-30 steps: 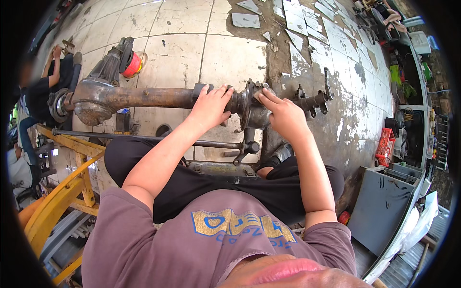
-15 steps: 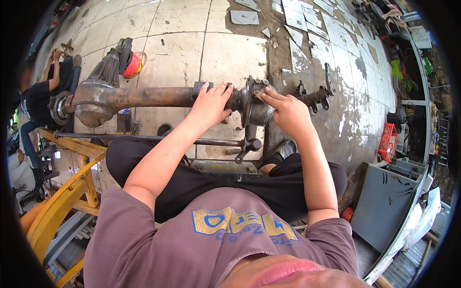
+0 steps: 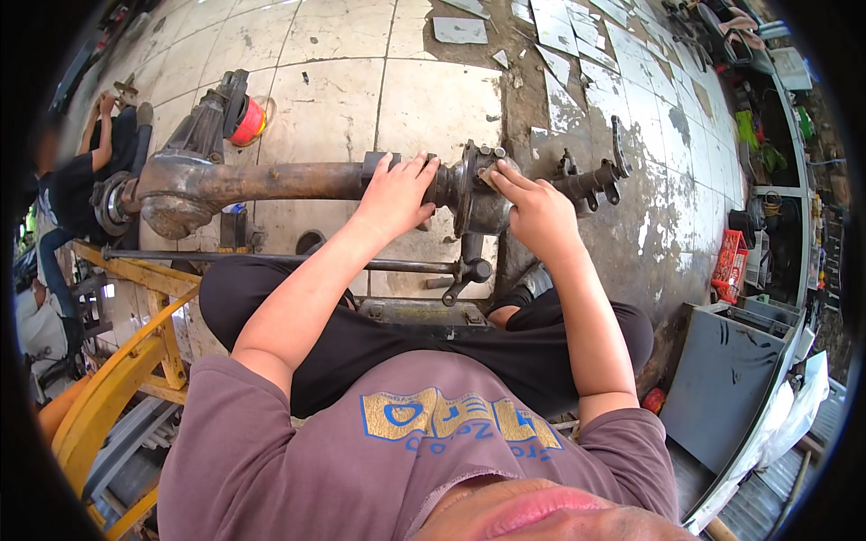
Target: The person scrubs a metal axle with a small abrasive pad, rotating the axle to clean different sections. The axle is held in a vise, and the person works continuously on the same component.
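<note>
1. One long, rust-brown axle assembly (image 3: 289, 182) lies crosswise at twelve o'clock from the seated person, above a tiled floor (image 3: 316, 108).
2. Thick metal throughout, it looks heavy, stiff and hardly fragile; any greasy patches could prove slippery. The bare tube and the rounded hub housing (image 3: 487, 216), at the tube's three o'clock end, seem the surest places to take hold.
3. The left hand (image 3: 397, 194) drapes palm-down over the tube beside the hub, fingers loosely spread and thumb on the near side, resting rather than closed around it.
4. The right hand (image 3: 544, 215) sets two extended fingers on a small tan scrap (image 3: 488, 177) against the housing, other fingers curled; whether the thumb pinches it cannot be told.
5. Both forearms reach forward from six o'clock, elbows bent outward and wrists slightly lowered.
6. Around the tube: a slim rod (image 3: 406, 266) at six, a red tin (image 3: 248, 122) at eleven, a yellow frame (image 3: 104, 388) between seven and eight, another person (image 3: 68, 185) at nine.
</note>
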A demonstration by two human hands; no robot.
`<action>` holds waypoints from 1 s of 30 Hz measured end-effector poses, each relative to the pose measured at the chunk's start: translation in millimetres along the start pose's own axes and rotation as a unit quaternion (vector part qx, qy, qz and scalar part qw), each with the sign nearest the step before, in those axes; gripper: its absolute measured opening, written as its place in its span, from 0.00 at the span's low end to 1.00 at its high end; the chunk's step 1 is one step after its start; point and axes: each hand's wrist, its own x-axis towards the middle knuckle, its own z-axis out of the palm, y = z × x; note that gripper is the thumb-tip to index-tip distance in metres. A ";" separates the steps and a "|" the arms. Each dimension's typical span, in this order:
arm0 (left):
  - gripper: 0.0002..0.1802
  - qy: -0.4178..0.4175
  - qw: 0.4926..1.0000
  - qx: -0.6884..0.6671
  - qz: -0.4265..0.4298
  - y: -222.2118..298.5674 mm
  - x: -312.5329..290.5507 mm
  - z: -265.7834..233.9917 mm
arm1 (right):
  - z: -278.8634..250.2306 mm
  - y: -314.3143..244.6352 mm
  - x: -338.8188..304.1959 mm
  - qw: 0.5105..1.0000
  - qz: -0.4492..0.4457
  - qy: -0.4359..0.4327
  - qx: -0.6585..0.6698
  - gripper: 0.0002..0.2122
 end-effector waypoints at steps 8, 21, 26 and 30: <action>0.51 0.004 1.000 -0.001 0.004 0.2 -0.1 1.5 | 0.7 3.1 -5.0 1.000 0.013 0.003 0.018 0.33; 0.50 -0.013 1.000 -0.008 -0.004 1.0 0.0 0.1 | -20.8 17.5 -4.5 0.993 0.026 0.117 0.009 0.25; 0.50 -0.005 1.000 -0.009 -0.002 1.1 -1.2 2.5 | -5.8 2.1 -1.5 0.998 -0.038 0.048 0.027 0.25; 0.49 0.024 1.000 -0.002 0.011 -0.3 -0.3 5.6 | -1.2 -1.6 -7.2 0.998 -0.058 0.022 -0.002 0.27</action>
